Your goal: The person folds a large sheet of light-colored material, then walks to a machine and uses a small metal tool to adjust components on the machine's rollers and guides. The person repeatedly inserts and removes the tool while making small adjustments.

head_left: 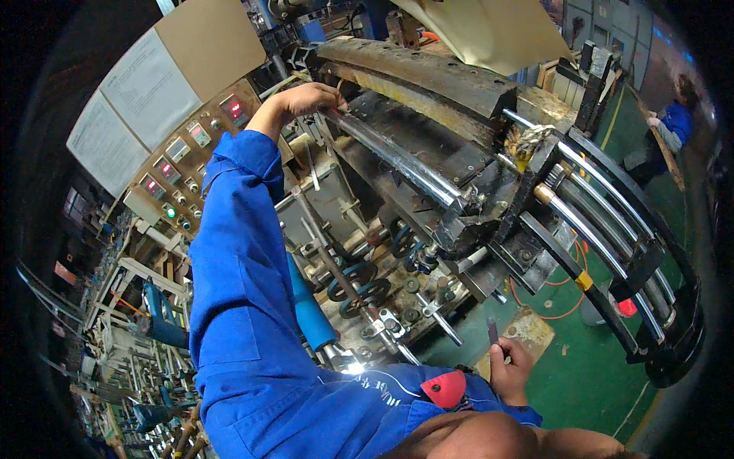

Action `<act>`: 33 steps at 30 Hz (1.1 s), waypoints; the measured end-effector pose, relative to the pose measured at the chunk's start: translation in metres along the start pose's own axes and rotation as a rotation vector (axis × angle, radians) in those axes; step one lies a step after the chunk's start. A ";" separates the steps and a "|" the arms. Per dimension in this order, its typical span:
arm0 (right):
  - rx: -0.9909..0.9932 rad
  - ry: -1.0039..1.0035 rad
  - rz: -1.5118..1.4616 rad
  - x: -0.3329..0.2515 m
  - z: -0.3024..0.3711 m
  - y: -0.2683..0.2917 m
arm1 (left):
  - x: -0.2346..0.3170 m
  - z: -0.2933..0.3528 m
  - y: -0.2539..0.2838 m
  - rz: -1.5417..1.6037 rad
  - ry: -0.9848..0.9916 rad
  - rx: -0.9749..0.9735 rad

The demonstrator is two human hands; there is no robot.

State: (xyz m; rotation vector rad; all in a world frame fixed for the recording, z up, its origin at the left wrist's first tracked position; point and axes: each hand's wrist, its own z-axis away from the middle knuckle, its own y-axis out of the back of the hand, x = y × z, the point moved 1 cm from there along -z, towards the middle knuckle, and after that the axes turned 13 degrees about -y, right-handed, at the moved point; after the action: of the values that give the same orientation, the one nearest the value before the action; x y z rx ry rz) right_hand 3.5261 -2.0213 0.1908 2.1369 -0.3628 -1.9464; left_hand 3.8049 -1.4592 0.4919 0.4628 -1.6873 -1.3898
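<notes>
My left hand (307, 99) reaches to the far end of a shiny metal bar (397, 157) on the machine. Its fingers are curled together; a small reddish bit shows by the fingertips, and what they hold is too hidden to name. Close to my body, my right hand (511, 372) is closed around a short dark flat strip (492, 331), which points upward from between thumb and fingers. A long dark curved machine beam (428, 80) lies just behind the bar.
A control panel (180, 157) with red displays and buttons stands at the left. Curved chrome rods (589, 229) in a black frame jut out on the right. Handwheels (355, 287) and a blue roller (310, 306) sit below. Another person (674, 126) is at the far right.
</notes>
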 end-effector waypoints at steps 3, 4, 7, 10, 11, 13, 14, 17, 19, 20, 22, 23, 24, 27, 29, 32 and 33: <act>0.004 -0.016 0.003 0.001 0.001 0.000 | 0.007 0.002 -0.008 0.264 0.165 0.123; 0.009 -0.005 0.018 0.001 0.001 0.000 | 0.008 0.002 -0.009 0.272 0.171 0.141; 0.015 -0.011 0.020 0.001 0.002 0.002 | 0.012 0.001 -0.011 0.269 0.146 0.140; 0.021 -0.020 0.004 0.001 0.003 0.002 | 0.012 0.001 -0.010 0.243 0.132 0.127; 0.019 -0.023 0.006 0.001 0.003 0.002 | 0.011 0.000 -0.009 0.246 0.138 0.115; 0.015 -0.017 0.008 0.002 0.003 0.002 | 0.005 -0.002 -0.006 0.209 0.166 0.091; 0.012 -0.010 0.007 0.003 0.002 0.003 | 0.002 -0.004 -0.004 0.169 0.188 0.078; 0.015 0.001 -0.002 0.004 0.003 0.004 | -0.008 -0.011 0.000 -0.115 0.133 -0.090; 0.019 0.007 -0.010 0.004 0.003 0.005 | -0.011 -0.014 0.001 -0.262 0.013 -0.197; 0.022 0.013 -0.014 0.004 0.004 0.006 | -0.010 -0.014 0.000 -0.287 -0.068 -0.226; 0.033 0.021 -0.018 0.003 0.004 0.007 | -0.007 -0.013 -0.004 -0.193 -0.038 -0.164; 0.038 0.025 -0.018 0.003 0.004 0.007 | -0.004 -0.012 -0.006 -0.070 0.063 -0.058; 0.036 0.017 -0.030 0.003 0.004 0.006 | -0.001 -0.009 -0.010 0.040 0.177 0.027; 0.019 0.027 -0.011 0.003 0.004 0.005 | 0.009 -0.003 -0.016 0.233 0.233 0.145; 0.012 0.041 -0.001 0.003 0.004 0.003 | 0.015 -0.001 -0.017 0.250 0.161 0.156; 0.017 0.051 -0.014 0.003 0.004 0.002 | 0.016 -0.001 -0.018 0.286 0.131 0.176; 0.015 0.044 -0.030 0.003 0.004 0.002 | 0.016 -0.001 -0.018 0.299 0.130 0.183</act>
State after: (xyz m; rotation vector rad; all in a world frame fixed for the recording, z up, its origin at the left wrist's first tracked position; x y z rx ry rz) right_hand 3.5224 -2.0243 0.1880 2.2036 -0.3403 -1.9149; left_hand 3.7925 -1.4769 0.4810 0.3753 -1.7045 -0.9750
